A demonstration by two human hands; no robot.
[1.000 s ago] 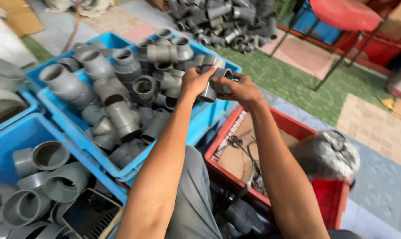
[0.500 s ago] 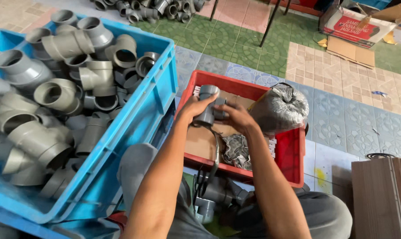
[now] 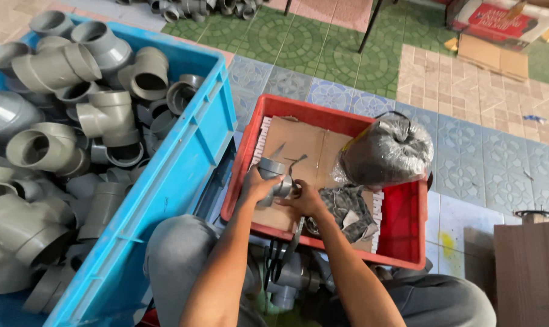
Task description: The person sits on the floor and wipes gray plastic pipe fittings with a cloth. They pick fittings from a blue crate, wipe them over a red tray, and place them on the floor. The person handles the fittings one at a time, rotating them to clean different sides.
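Note:
Both my hands hold one grey plastic pipe fitting (image 3: 273, 171) over the near left part of a red crate (image 3: 408, 225). My left hand (image 3: 257, 186) wraps its body from the left. My right hand (image 3: 305, 197) grips its right end, fingers closed around it. Under the fitting lies a sheet of brown cardboard (image 3: 305, 145) on the crate's bottom. A crumpled grey rag (image 3: 346, 209) sits just right of my right hand.
A blue crate (image 3: 183, 163) full of several grey pipe fittings stands at the left. A clear plastic bag (image 3: 386, 151) rests in the red crate's far right. More fittings (image 3: 289, 275) lie between my knees. A brown box (image 3: 529, 272) is at lower right.
My hands carried the fitting from above the blue crate over to the red crate and lowered it toward the cardboard. The view swung right and down.

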